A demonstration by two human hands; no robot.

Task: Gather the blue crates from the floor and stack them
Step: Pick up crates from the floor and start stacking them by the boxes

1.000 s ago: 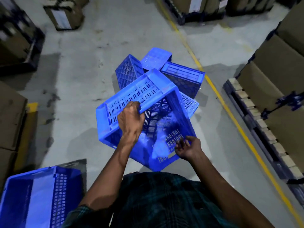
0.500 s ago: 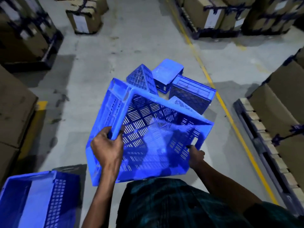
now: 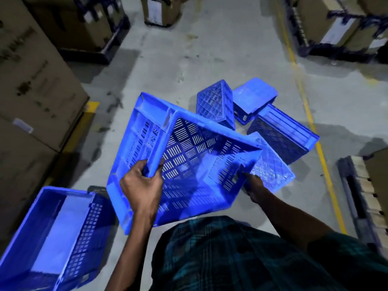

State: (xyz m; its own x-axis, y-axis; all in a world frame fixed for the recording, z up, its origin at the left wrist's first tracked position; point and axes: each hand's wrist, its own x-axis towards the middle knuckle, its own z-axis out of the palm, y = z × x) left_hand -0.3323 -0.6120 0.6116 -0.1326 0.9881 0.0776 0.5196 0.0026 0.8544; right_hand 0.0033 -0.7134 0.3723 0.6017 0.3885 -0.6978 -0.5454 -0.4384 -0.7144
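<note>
Held crate (image 3: 189, 164) is at centre frame, off the floor (image 3: 189, 59), its open mouth now turned up toward the camera. A second ago its slotted base faced up and it sat lower over the pile; half a second ago it was already swung open-side-up, and since then it has come slightly toward lower left.

Left hand (image 3: 142, 185): fingers curled round the near-left rim, clamped on the crate. A second ago it gripped the upper edge of the overturned crate.

Right hand (image 3: 251, 186): at the crate's lower right wall, partly hidden behind it. It appears to hold that wall; a second ago it was free just beside the crate with fingers loose.

Receiving crate (image 3: 52, 238): upright on the floor at lower left of frame, mouth open, just beside the held crate's lower-left corner.

Remaining crates: a latticed one on end (image 3: 216, 103), a solid-based one (image 3: 254, 97), a dark one on its side (image 3: 283, 131), and a pale slotted one (image 3: 273, 166), clustered right of centre.

Judgement: the crate has been righted for stacking; the next move is likely a carry leftward and down into the receiving crate. Four crates are still to gather.
</note>
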